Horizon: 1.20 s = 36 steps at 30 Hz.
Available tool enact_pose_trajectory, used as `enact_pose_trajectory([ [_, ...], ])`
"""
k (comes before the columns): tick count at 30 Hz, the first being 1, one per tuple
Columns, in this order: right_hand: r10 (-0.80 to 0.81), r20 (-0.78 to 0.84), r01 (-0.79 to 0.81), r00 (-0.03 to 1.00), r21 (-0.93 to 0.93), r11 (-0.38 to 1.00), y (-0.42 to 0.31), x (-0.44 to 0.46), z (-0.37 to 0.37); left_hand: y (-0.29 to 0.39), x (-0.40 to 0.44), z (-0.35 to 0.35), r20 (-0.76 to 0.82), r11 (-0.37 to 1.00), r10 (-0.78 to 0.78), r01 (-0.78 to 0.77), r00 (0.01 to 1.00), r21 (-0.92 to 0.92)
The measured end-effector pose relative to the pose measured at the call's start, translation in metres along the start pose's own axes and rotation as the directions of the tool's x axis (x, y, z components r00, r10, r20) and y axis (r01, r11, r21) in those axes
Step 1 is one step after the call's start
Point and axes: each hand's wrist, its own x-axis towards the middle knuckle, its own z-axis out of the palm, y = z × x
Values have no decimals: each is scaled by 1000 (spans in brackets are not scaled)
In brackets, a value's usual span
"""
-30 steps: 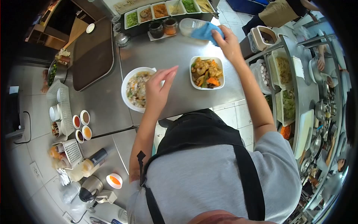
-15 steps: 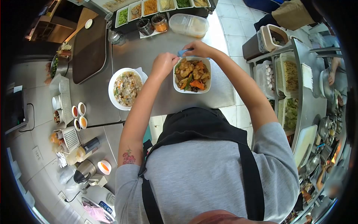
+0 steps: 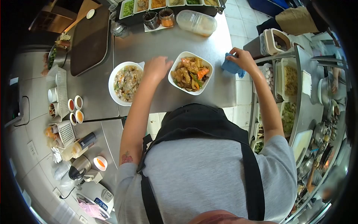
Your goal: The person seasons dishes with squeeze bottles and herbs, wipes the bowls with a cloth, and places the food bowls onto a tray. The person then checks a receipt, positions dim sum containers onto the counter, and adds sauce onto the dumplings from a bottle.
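My right hand [image 3: 243, 59] grips a bunched blue cloth [image 3: 232, 67] at the right edge of the steel table. Between two dishes hovers my left hand [image 3: 156, 68], empty, its fingers apart and slightly blurred. Just right of it stands a square white bowl [image 3: 174, 83] filled with stir-fried pieces in brown sauce [image 3: 190, 74], with orange and green vegetables. On its other side is a round white bowl [image 3: 112, 89] of thick soup [image 3: 126, 84], partly behind my left wrist.
A brown tray [image 3: 89, 41] lies at the left. Along the back are ingredient tubs [image 3: 156, 3], two jars [image 3: 158, 19] and a lidded plastic container [image 3: 196, 22]. Several sauce cups [image 3: 78, 101] sit at left. Shelves with noodles [image 3: 290, 78] stand at right, where another person's hand [image 3: 335, 86] shows.
My right hand has moved right with the blue cloth, away from the square bowl. My left hand has let go of the cloth and drawn slightly back. The square bowl now sits turned.
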Motion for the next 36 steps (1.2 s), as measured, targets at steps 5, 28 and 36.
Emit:
enact_pose_trajectory([
  [5, -317, -356, 288, 879, -132, 948, -6, -24, 31, 6, 21, 10, -29, 987, 157, -157, 987, -20],
  [28, -156, -227, 192, 961, 148, 970, -85, 0, 80, -9, 8, 32, -96, 970, 225, -232, 970, -71],
  [36, 108, -455, 65, 884, 349, 935, -43, -36, 72, -16, -10, 34, 111, 955, 60, -25, 992, -295],
])
